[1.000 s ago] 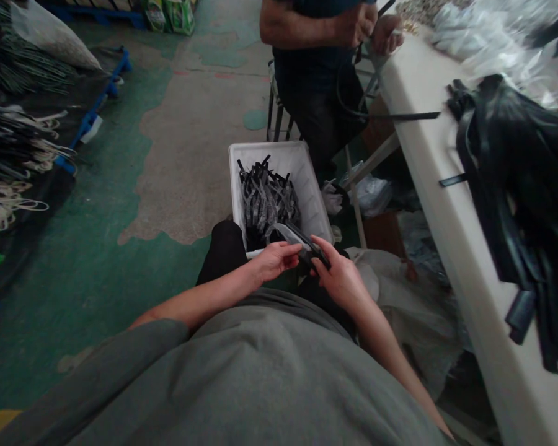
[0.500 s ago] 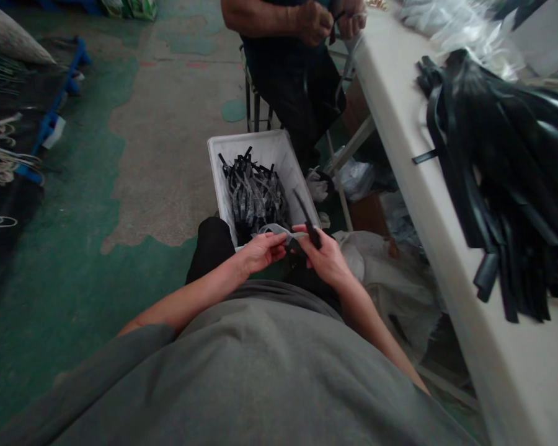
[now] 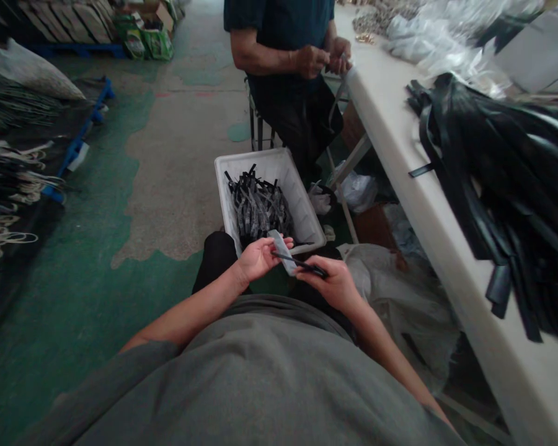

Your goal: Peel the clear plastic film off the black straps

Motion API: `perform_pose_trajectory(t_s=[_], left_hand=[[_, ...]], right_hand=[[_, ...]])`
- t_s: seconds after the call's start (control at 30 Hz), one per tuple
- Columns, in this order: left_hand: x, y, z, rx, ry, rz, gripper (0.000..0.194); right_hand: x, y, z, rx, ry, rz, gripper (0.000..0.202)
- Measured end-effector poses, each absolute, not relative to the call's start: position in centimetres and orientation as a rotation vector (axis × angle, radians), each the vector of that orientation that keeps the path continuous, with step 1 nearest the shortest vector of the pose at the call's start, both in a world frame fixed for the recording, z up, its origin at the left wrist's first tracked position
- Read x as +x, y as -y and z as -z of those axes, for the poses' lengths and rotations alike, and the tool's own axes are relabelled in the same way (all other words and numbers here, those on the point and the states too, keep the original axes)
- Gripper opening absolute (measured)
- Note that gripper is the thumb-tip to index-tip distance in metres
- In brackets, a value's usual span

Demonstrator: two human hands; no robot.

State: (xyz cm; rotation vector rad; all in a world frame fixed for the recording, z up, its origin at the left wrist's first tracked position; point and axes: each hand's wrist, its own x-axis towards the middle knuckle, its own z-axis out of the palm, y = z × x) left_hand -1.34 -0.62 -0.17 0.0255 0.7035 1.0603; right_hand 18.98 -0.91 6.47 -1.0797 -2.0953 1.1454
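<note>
Just in front of my waist, my left hand [image 3: 259, 260] pinches a flat, pale translucent plastic sleeve [image 3: 279, 244] near its upper end. My right hand [image 3: 333, 280] is closed around a thin black strap [image 3: 302, 264], and its fingertips touch the sleeve's lower end. The strap lies slantwise across the sleeve; whether its tip is inside cannot be made out. Just beyond my hands, a white plastic bin [image 3: 222, 173] stands on the floor. In it lies a heap of black straps [image 3: 255, 204], many with clear wrapping around them.
On my right, a white table [image 3: 400, 136] carries a large pile of black straps [image 3: 488, 167] and clear plastic bags [image 3: 451, 37]. A co-worker [image 3: 283, 74] sits beyond the bin, handling something small. Filled bags lie under the table. Blue pallets [image 3: 77, 142] hold bundled cords at left.
The black strap has swung from pointing up and away to lying across the plastic sleeve. The sleeve now appears flatter and upright between my hands. The view has tilted up slightly.
</note>
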Motion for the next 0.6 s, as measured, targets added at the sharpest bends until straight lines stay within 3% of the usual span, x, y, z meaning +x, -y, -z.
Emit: perform_pose_trajectory(t_s=[0.13, 0.33, 0.6], left_hand=[[-4.6, -4.4, 0.9, -0.096, -0.865, -1.234, 0.036], [-8.2, -9.5, -1.0, 0.043, -1.023, -1.545, 0.02], [-3.8, -1.8, -0.7, 0.809, -0.883, -0.978, 0.037]], right_hand=[[22.5, 2.8, -7.3, -1.171, 2.042, -1.535, 0.022], [23.5, 4.9, -5.9, -1.041, 1.865, -1.94, 0.033], [20.0, -1.6, -8.0, -1.192, 1.522, -1.532, 0.038]])
